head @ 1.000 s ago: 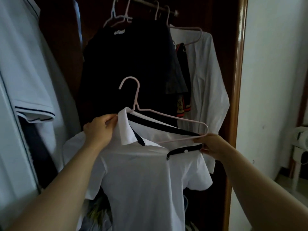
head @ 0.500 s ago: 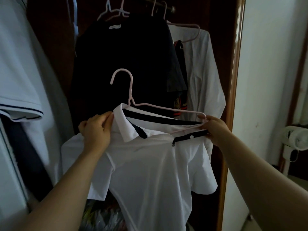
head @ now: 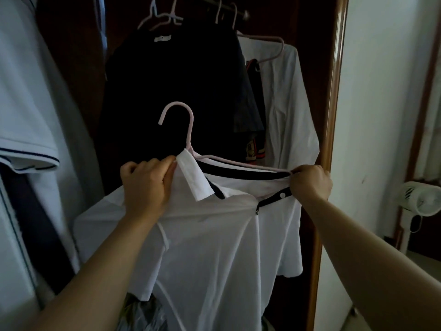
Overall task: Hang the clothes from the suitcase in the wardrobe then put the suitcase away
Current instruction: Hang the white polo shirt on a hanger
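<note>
A white polo shirt (head: 214, 247) with a dark collar band and placket hangs between my hands on a pale pink hanger (head: 188, 130), in front of the open wardrobe. My left hand (head: 145, 185) grips the shirt's left shoulder by the collar. My right hand (head: 310, 182) pinches the hanger's right end together with the shirt's placket edge. The hanger's hook points up and left, well below the wardrobe rail (head: 229, 8). The suitcase is not in view.
On the rail hang a dark garment (head: 171, 91) and a white long-sleeved shirt (head: 286, 103) on pink hangers. A white shirt with striped sleeve (head: 26, 103) hangs at the left. The wooden wardrobe frame (head: 334, 91) stands right, with a white fan (head: 420, 199) beyond.
Both hands have lifted the shirt and hanger a little higher. My right hand has pulled the shirt's right side over the hanger's end, and the collar now lies flatter.
</note>
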